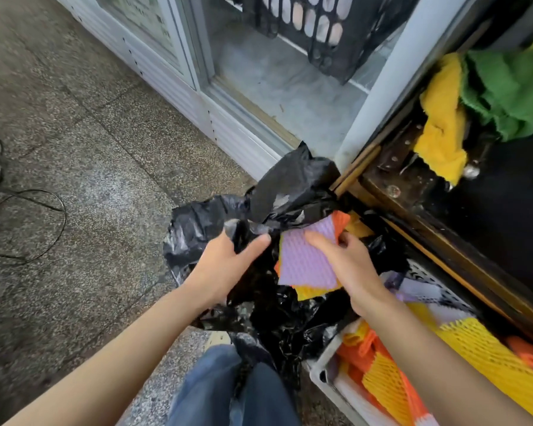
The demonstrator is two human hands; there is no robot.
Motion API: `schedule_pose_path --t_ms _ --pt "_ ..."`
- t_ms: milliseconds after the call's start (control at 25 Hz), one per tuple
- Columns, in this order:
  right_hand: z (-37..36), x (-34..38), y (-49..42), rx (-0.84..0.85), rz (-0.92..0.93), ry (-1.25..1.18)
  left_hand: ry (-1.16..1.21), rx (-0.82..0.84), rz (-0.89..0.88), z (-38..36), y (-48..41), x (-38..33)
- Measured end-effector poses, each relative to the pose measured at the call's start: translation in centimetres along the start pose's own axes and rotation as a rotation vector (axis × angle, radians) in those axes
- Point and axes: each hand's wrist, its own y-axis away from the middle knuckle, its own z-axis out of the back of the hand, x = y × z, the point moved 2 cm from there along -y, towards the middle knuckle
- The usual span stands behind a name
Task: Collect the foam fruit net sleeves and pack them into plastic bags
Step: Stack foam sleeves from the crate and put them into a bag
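Crouching over a black plastic bag (197, 222) slumped on the terrazzo floor (105, 149). Gripping a bunched fold of the bag's rim with the left hand (228, 265), thumb and fingers closed on the film, evidently to keep the mouth lifted and pulled wide. Clamping a flat stack of foam net sleeves (308, 262) in the right hand (348, 262), thumb laid across the purple top sheet, orange and yellow showing at the edges beneath. Holding it over the dark opening, between the two hands, probably to slide it in as one bundle rather than loose pieces. Keeping the broad face up, long axis running away from the body and leaning slightly right, far end aimed at the bag's raised flap. Just right of the bag and touching it: a white perforated crate (323, 373), heaped with more yellow, orange and purple loose sleeves (474, 342) from its near-left corner onward. Plenty left to pack, judging by that heap.
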Motion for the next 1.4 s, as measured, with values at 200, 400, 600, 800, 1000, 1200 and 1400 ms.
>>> schedule_pose_path --t_ms 200,400,600,800,1000,1200,1400 --pt "1.2 -0.4 3.9 -0.105 0.798 0.993 0.264 -0.192 0.046 -0.2 2.5 0.0" --pt "3.4 -3.0 5.4 0.172 1.143 1.429 0.845 -0.114 0.109 -1.1 3.6 -1.6" --pt "6.5 -2.7 6.4 -0.121 0.638 1.117 0.812 0.003 0.154 -2.6 4.6 -2.0" --pt "9.1 -2.3 9.0 -0.486 0.301 0.739 0.378 0.117 0.090 -4.2 5.1 0.2" --pt "11.9 -2.1 14.1 -0.772 0.402 0.547 0.413 0.460 0.226 -8.5 7.1 -1.5" --pt "17.2 -3.5 19.8 -0.963 0.407 0.545 0.169 1.010 0.136 -12.0 9.5 -5.4" --pt "19.6 -8.7 20.5 -0.793 0.262 0.987 -0.106 0.537 -0.199 -14.2 8.0 -6.2"
